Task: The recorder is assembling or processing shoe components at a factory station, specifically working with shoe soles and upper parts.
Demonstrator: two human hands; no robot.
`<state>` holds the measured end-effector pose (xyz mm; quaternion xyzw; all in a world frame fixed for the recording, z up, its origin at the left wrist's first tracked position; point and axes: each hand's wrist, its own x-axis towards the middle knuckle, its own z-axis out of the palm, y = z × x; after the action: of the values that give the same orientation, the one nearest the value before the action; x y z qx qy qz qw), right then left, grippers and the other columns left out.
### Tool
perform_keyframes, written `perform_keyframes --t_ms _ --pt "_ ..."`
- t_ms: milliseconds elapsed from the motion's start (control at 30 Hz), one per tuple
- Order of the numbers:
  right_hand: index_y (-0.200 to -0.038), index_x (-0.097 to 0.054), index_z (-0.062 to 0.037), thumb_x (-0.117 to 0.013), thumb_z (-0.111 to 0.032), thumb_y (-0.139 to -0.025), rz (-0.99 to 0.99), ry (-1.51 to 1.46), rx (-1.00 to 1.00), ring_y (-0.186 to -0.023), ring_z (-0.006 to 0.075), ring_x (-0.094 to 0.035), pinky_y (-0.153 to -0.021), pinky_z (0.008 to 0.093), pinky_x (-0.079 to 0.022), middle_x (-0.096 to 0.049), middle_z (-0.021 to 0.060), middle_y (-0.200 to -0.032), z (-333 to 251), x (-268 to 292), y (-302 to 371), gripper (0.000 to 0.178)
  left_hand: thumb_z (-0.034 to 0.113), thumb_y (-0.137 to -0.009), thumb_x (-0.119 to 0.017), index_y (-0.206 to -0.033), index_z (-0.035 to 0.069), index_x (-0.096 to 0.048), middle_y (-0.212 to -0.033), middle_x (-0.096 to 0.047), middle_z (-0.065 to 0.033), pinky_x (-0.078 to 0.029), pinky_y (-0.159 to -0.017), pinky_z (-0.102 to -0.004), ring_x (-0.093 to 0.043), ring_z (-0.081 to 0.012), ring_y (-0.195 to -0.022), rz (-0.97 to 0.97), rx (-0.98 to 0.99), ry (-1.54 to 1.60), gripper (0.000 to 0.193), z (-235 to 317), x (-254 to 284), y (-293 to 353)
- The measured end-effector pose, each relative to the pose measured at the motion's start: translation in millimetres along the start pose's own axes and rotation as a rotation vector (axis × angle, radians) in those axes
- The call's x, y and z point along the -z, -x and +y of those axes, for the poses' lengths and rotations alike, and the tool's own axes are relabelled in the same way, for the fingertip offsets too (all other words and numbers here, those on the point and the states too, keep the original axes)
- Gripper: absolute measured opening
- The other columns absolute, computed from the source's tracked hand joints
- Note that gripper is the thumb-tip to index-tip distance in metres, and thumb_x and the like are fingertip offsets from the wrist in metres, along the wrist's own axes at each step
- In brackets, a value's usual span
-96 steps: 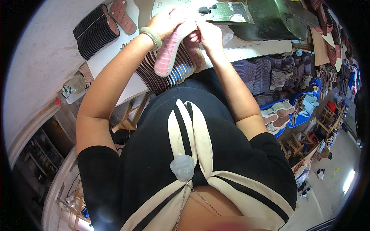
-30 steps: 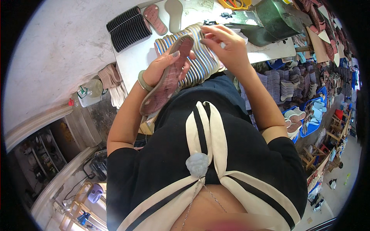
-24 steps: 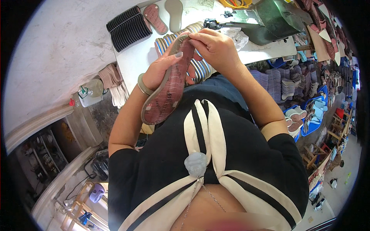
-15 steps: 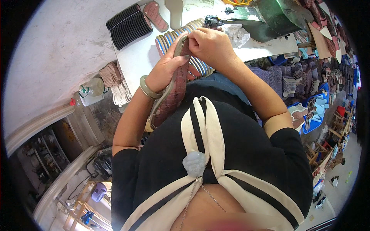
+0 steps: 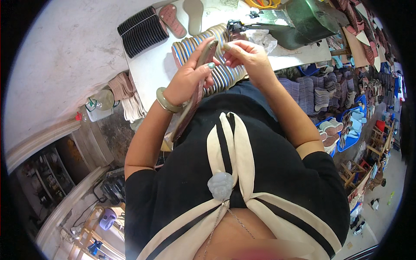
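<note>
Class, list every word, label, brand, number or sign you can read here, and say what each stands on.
No text is readable.
Held sole in the left hand: turned nearly edge-on, no lettering legible.
Pink sole on the white table: pale marks, too small to read.

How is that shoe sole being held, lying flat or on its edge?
Tilted on its edge: the sole, in the left hand, shows mostly its narrow side to the camera.
</note>
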<state>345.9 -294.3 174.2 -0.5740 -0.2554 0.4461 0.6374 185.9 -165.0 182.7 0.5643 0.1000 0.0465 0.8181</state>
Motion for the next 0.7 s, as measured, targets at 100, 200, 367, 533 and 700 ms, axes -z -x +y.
perform_keyframes --t_ms 100,200,367,533,700 --pt "-0.106 -0.061 -0.0027 -0.058 -0.017 -0.09 -0.025 -0.446 -0.125 -0.074 0.0095 -0.061 -0.066 0.0213 -0.047 -0.065 0.0039 -0.088 -7 -15 11 0.022 0.021 -0.091 -0.052 -0.141 0.013 -0.027 -0.115 -0.049 -0.0141 -0.048 -0.078 -0.0308 -0.058 -0.0213 -0.089 0.05 -0.332 -0.482 0.056 -7 -7 -9" --pt "-0.107 -0.06 -0.0009 -0.06 -0.012 -0.087 0.052 -0.566 -0.126 -0.075 0.0092 -0.06 -0.066 0.0217 -0.048 -0.065 0.0053 -0.09 -10 -21 24 0.023 0.027 -0.09 -0.056 -0.138 0.012 -0.032 -0.112 -0.049 -0.0159 -0.047 -0.081 -0.0346 -0.058 -0.0277 -0.093 0.13 -0.449 -0.771 0.056 -4 -14 -9" --pt "-0.104 -0.061 -0.0021 -0.063 -0.011 -0.086 0.114 -0.681 -0.115 -0.069 0.0085 -0.058 -0.062 0.0226 -0.047 -0.062 0.0014 -0.082 -6 -18 27 0.021 0.023 -0.085 -0.06 -0.135 0.013 -0.039 -0.109 -0.048 -0.0165 -0.048 -0.076 -0.0376 -0.058 -0.0329 -0.091 0.223 -0.535 -1.022 0.055 -4 -28 -16" --pt "-0.095 -0.059 -0.0023 -0.059 -0.016 -0.088 -0.096 -0.709 -0.214 -0.067 0.0085 -0.055 -0.062 0.0229 -0.045 -0.058 -0.0002 -0.075 -15 -3 26 0.015 0.021 -0.084 -0.06 -0.135 0.014 -0.04 -0.11 -0.05 -0.0162 -0.048 -0.076 -0.0397 -0.057 -0.035 -0.092 0.201 -0.611 -1.04 0.055 -3 -33 -22" --pt "-0.104 -0.054 -0.0013 -0.052 -0.017 -0.092 -0.346 -1.003 -0.316 -0.071 0.0118 -0.053 -0.072 0.0279 -0.046 -0.055 0.0039 -0.08 -22 17 25 0.02 0.023 -0.087 -0.056 -0.136 0.014 -0.037 -0.11 -0.053 -0.0201 -0.048 -0.076 -0.0405 -0.057 -0.0383 -0.092 0.285 -0.584 -0.898 0.054 -9 -43 -31"
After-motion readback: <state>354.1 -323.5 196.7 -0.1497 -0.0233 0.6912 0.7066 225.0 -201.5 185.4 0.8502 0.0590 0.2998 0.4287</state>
